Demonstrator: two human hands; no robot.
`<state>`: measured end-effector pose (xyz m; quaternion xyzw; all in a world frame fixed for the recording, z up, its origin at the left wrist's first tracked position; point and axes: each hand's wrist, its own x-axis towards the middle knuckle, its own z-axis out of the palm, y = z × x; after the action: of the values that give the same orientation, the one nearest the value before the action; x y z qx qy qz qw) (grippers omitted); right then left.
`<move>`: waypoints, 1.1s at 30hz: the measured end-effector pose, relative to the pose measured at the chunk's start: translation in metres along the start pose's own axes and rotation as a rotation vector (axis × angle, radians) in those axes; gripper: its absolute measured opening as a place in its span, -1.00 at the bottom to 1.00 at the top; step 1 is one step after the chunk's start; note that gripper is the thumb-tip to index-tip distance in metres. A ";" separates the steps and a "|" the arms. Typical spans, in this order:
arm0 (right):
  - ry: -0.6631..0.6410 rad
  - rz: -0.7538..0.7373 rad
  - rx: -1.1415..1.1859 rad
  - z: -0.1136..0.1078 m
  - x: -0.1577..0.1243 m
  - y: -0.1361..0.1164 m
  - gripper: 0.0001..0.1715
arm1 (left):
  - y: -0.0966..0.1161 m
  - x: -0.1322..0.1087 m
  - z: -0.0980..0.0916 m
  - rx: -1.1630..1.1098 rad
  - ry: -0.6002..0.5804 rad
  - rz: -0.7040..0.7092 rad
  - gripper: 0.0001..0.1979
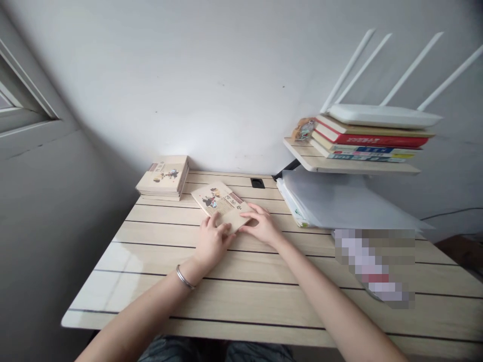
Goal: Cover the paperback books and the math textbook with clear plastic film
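Note:
A beige illustrated book (223, 201) lies at a slant on the desk, its cover showing small painted figures and dark characters. My left hand (213, 239), with a silver bangle at the wrist, closes on its near edge, thumb and fingers bent over the cover. At the book's right corner, my right hand (262, 226) pinches the edge, with fingertips on top and some beneath or behind it. Left of it stands a stack of similar beige books (162, 178), with a like cover uppermost.
The slatted wooden desk (241, 296) meets a white wall. On the right, a raised shelf (313, 163) bears books (373, 141) and a white router (385, 115) with upright antennas. Papers in clear sleeves (320, 196) lie under it. A pixelated patch hides something at right.

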<state>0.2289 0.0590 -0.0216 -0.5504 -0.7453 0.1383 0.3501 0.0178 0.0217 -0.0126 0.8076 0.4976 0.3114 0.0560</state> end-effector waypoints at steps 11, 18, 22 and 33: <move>0.036 0.086 0.295 -0.005 -0.014 0.026 -0.82 | -0.060 0.027 -0.037 -0.184 -0.374 0.097 -0.61; -0.031 0.109 0.266 -0.012 -0.015 0.011 -0.52 | -0.067 0.000 -0.040 0.057 -0.273 -0.095 -0.23; -0.090 0.122 0.012 -0.010 -0.013 -0.017 -0.28 | -0.055 -0.007 -0.040 0.094 -0.275 -0.146 -0.27; 0.057 0.130 -0.190 0.016 -0.025 -0.034 -0.60 | -0.053 0.017 -0.026 0.082 -0.253 -0.044 -0.43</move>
<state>0.1973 0.0264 -0.0219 -0.6319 -0.7075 0.0739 0.3077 -0.0319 0.0561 -0.0056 0.8309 0.5166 0.1850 0.0920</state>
